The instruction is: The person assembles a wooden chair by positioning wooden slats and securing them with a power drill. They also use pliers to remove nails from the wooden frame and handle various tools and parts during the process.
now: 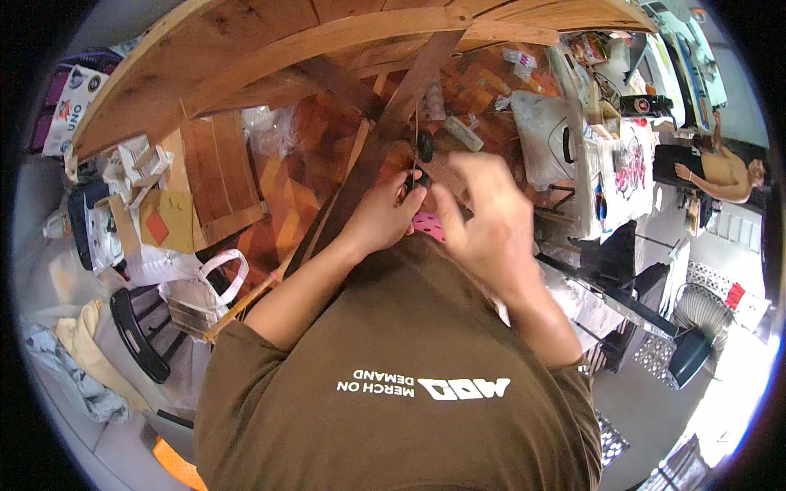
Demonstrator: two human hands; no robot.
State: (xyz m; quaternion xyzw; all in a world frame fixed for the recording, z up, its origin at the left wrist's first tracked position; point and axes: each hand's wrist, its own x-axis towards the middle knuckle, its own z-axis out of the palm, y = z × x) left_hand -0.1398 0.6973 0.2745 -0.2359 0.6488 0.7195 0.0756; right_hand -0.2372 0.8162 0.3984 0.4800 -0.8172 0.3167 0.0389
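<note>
My left hand (pixel 386 214) is closed, its fingertips pinching a small black piece (pixel 412 182) in front of my chest. A thin light cord or wire runs upward from about there, past a dark rounded object (pixel 424 147). To the right, my right hand (pixel 491 214) is raised and blurred by motion. Its thumb stands apart from the curled fingers, and I see nothing held between them. Just beyond my left hand, a dark brown wooden slat (pixel 381 147) slants across. A bit of pink dotted fabric (pixel 429 227) shows below both hands.
A large curved wooden frame (pixel 270 69) arches across the far side. At left are a white-handled bag (pixel 196 299) and a dark chair (pixel 139 335). A cluttered table (pixel 626 176), a fan (pixel 700 327) and another person (pixel 720 172) are at right. Clear plastic (pixel 270 129) lies on the floor.
</note>
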